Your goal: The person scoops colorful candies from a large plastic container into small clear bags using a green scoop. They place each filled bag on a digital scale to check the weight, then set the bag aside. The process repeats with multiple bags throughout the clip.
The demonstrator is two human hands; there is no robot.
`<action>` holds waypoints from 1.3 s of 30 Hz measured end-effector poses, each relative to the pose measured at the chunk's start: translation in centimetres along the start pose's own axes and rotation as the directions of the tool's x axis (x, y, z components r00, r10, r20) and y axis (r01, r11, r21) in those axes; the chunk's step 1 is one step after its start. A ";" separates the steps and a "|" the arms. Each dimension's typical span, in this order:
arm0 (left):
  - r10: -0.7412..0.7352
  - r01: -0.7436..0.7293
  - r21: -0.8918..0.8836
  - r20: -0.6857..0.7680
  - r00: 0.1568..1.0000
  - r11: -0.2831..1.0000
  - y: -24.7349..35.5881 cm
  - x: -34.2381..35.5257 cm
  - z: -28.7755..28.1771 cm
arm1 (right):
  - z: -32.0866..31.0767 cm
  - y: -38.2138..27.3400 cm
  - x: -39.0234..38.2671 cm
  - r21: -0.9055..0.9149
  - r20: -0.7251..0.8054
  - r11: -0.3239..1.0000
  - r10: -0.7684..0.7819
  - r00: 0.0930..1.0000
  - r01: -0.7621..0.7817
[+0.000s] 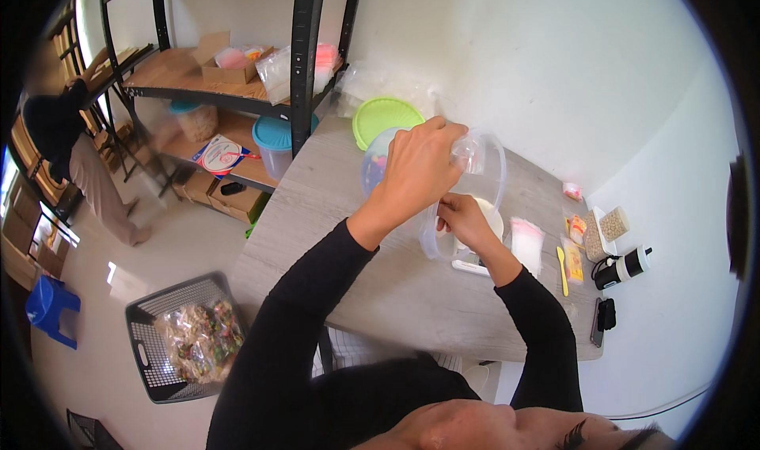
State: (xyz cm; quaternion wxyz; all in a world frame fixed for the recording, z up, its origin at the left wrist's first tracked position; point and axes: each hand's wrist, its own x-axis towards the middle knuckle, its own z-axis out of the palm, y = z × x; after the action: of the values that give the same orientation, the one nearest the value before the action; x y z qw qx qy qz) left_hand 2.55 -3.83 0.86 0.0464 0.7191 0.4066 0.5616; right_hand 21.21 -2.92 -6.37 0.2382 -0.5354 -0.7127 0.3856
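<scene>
My left hand point(421, 165) is raised over the table, its fingers closed on a small clear plastic bag point(473, 154). Just below it, my right hand point(470, 220) has its fingers curled and pressed together in front of a clear plastic tub point(502, 169); what they pinch, if anything, is hidden. The tub looks tilted, and my hands cover part of it. Under and behind the right hand sits a white round dish on a white kitchen scale point(470, 268). Partly behind my left hand stands a translucent tub with colourful pieces point(372, 165), beside a green lid point(386, 121).
Right of my hands lie plastic bags point(526, 244), a yellow spoon point(563, 271), a tumbler point(623, 268) and a phone point(597, 323). A grey basket of filled bags point(146, 292) is on the floor. Shelves point(206, 86) stand left; a person point(75, 141) stands beyond.
</scene>
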 end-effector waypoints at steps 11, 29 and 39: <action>-0.069 0.069 0.090 -0.007 0.998 0.994 -2.4 0.8 -2.7 | -2.7 -3.3 1.0 0.475 0.004 0.880 -0.010 1.000 0.007; -0.415 0.356 0.344 0.115 0.902 0.869 -9.0 1.8 -9.7 | -7.9 -7.0 0.6 0.492 -0.165 0.845 -0.146 0.975 0.210; -0.118 0.109 0.127 0.062 0.991 0.986 -6.3 2.3 -7.5 | -9.7 -8.3 1.3 0.433 -0.249 0.855 -0.193 0.949 0.287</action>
State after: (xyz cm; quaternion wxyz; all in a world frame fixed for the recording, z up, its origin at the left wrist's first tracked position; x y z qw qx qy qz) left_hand -7.04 -1.10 2.02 0.0479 0.7151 0.4791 0.5068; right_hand 23.30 0.16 5.94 0.4747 -0.4049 -0.6340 0.4569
